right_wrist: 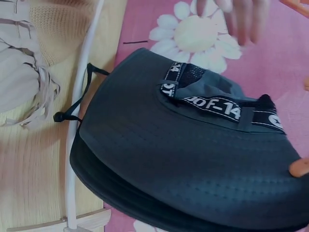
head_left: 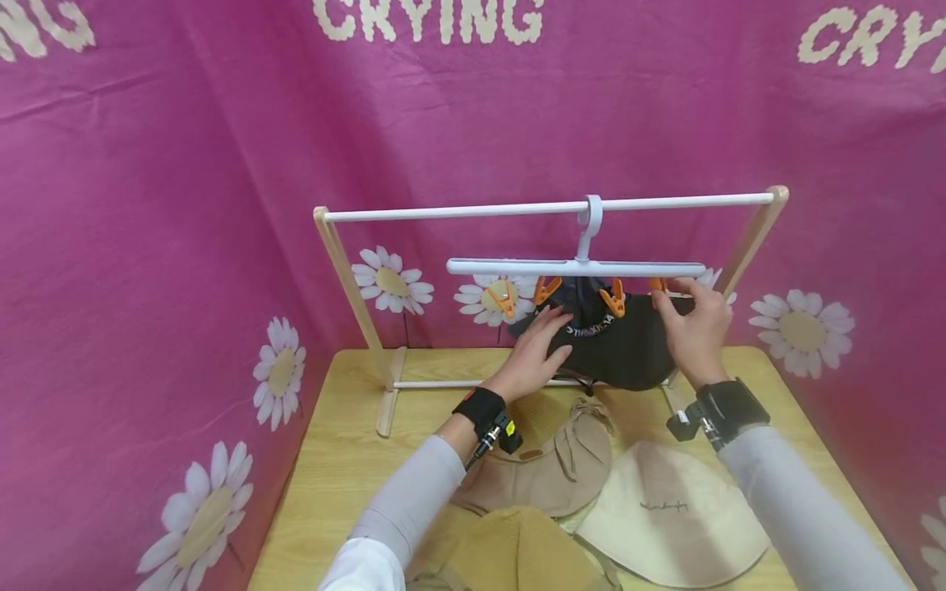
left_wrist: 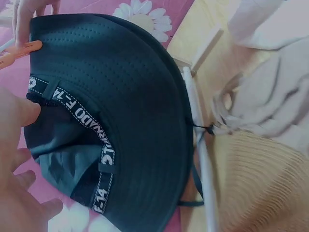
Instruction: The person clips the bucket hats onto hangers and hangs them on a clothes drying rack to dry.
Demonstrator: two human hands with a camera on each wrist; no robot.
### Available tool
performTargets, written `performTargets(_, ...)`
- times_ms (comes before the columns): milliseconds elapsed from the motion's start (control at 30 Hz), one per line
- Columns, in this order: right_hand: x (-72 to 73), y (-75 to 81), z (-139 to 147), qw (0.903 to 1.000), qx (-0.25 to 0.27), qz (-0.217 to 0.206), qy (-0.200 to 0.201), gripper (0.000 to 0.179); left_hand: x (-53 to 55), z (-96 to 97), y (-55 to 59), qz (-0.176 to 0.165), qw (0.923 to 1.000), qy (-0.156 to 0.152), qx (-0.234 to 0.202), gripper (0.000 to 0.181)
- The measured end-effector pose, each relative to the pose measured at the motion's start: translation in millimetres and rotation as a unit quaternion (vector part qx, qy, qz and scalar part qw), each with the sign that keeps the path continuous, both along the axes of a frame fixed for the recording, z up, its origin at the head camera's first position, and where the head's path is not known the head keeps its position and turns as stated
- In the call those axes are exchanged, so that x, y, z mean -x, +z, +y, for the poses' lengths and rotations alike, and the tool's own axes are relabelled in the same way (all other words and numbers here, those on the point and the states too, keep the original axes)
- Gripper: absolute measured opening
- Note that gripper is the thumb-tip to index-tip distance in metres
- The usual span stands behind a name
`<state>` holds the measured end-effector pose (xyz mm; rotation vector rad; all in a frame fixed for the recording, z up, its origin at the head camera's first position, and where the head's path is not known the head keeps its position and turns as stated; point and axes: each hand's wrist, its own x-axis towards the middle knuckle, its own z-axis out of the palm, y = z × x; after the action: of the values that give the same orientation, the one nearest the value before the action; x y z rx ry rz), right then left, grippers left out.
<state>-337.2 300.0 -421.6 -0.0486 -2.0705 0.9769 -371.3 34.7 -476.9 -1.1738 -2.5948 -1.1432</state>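
Observation:
A black bucket hat (head_left: pixel 621 353) with a lettered band hangs below the pale blue hanger (head_left: pixel 517 268), brim facing forward. One orange clip (head_left: pixel 613 298) bites its middle. Another orange clip (right_wrist: pixel 300 167) is at the brim's upper right edge, where my right hand (head_left: pixel 697 328) pinches it with thumb and forefinger. My left hand (head_left: pixel 534 355) is beside the hat's left part, fingers spread and extended, partly covering it. In the left wrist view the left fingers (left_wrist: pixel 21 179) lie close to the crown, and the band (left_wrist: pixel 82 116) shows clearly.
The hanger hooks over the white rail (head_left: pixel 443 213) of a wooden-sided rack (head_left: pixel 347 287). More orange clips (head_left: pixel 502 302) hang to the left. A taupe hat (head_left: pixel 532 484), a cream hat (head_left: pixel 665 517) and a tan hat (head_left: pixel 510 550) lie on the wooden table (head_left: pixel 318 492). Pink cloth surrounds it.

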Motion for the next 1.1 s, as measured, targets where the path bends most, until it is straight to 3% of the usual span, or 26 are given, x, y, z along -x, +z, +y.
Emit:
performTargets(200, -14.1, 9.7, -5.4, 0.9996, 0.02, -0.01, -0.015, 0.03, -16.3, -27.0, -9.2, -0.023, 0.9996, 0.015, 0.012, 0.055)
performTargets(333, -21.9, 13.0, -15.7, 0.9996, 0.024, -0.001, -0.016, 0.03, -26.6, -42.9, -17.3, -0.013, 0.9991, 0.022, 0.034, 0.057)
performTargets(500, -27.7, 16.1, -30.9, 0.999, 0.039, 0.02, 0.01, 0.026, -39.3, -61.8, -28.6, 0.003, 0.9982, 0.034, 0.05, 0.058)
performTargets(600, -29.9, 19.1, -39.4, 0.9985, 0.047, 0.01, 0.028, 0.025, -45.8, -73.2, -34.2, 0.002, 0.9973, 0.053, 0.051, 0.06)
performTargets(733, -30.5, 20.0, -45.7, 0.9974, 0.026, -0.042, 0.052, 0.035, -50.2, -84.0, -44.4, -0.028, 0.9942, 0.091, 0.051, 0.064)
performTargets(900, -25.0, 16.9, -52.5, 0.9876, 0.024, -0.118, 0.1, 0.052, -49.3, -96.8, -64.4, -0.069, 0.9865, 0.132, 0.069, 0.072)
performTargets(1000, -20.5, 13.4, -56.3, 0.984, 0.021, -0.132, 0.118, 0.055, -52.3, -108.6, -78.5, -0.1, 0.9781, 0.161, 0.085, 0.077)
performTargets(1100, -17.6, 9.8, -59.0, 0.9827, 0.015, -0.137, 0.124, 0.056, -62.8, -124.1, -90.8, -0.138, 0.9664, 0.196, 0.094, 0.082)
